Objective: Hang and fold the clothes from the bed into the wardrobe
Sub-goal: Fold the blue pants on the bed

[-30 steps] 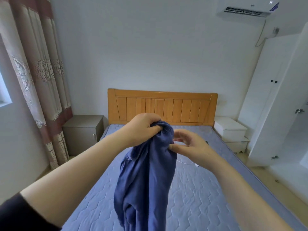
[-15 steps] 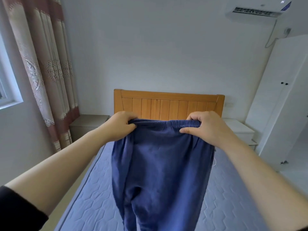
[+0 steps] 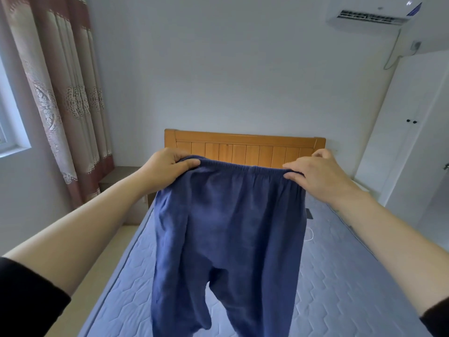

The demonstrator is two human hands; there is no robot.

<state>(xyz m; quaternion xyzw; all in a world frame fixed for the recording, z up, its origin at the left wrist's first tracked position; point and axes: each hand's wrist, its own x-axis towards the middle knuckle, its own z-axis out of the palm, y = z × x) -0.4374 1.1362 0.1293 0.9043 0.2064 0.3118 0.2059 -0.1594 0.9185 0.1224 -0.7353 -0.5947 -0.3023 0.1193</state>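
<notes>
A pair of dark blue trousers (image 3: pixel 228 229) hangs in the air above the bed (image 3: pixel 340 288), spread flat by its elastic waistband, both legs dangling out of the bottom of the view. My left hand (image 3: pixel 167 167) grips the waistband's left end. My right hand (image 3: pixel 315 175) pinches the waistband's right end. The white wardrobe (image 3: pixel 408 132) stands shut against the right wall.
A wooden headboard (image 3: pixel 245 148) stands behind the trousers. A grey nightstand (image 3: pixel 116 177) and patterned curtains (image 3: pixel 63 93) are at the left. A small dark object (image 3: pixel 309 213) and a thin white cord (image 3: pixel 309 234) lie on the mattress. An air conditioner (image 3: pixel 371 17) hangs top right.
The bunched trousers were pulled open by the waistband; my hands moved apart to its two ends and the fabric now hangs flatter and wider.
</notes>
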